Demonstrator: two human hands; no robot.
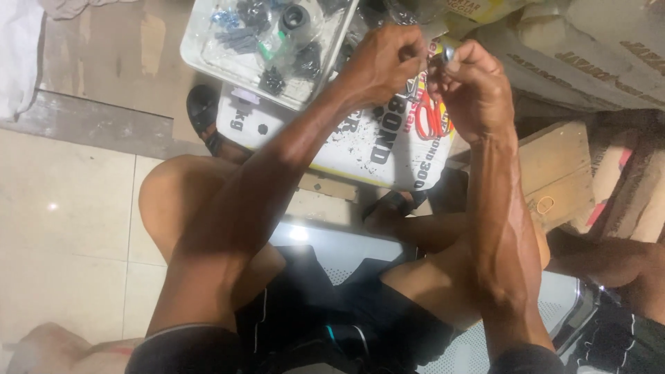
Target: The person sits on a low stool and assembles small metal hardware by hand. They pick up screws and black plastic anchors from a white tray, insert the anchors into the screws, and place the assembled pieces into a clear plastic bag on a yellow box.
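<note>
Viewpoint: a head camera looks straight down at a seated person's forearms, bare knees and dark shorts.
Left hand: the left hand (384,62) is curled tightly, its fingertips pinched together against the small part held between both hands.
Right hand: the right hand (471,86) is also closed into a loose fist, thumb and fingers gripping the same small part from the other side.
Held part: a small shiny grey metal piece (445,54) sits between the two hands, mostly hidden by fingers; its exact shape cannot be told.
Where it is: the piece is held up in the air above a white printed sack (346,142) that lies on the floor in front of the knees.
Tray: a clear plastic tray (201,52) rests on the far end of the sack, holding black and blue small fittings (294,17).
Feet: a black sandal (202,107) shows beside the sack on the left.
Right side: a bare wooden block (554,170) and tan paper sacks (589,48) lie close by.
Floor: pale glossy tiles (62,208).
</note>
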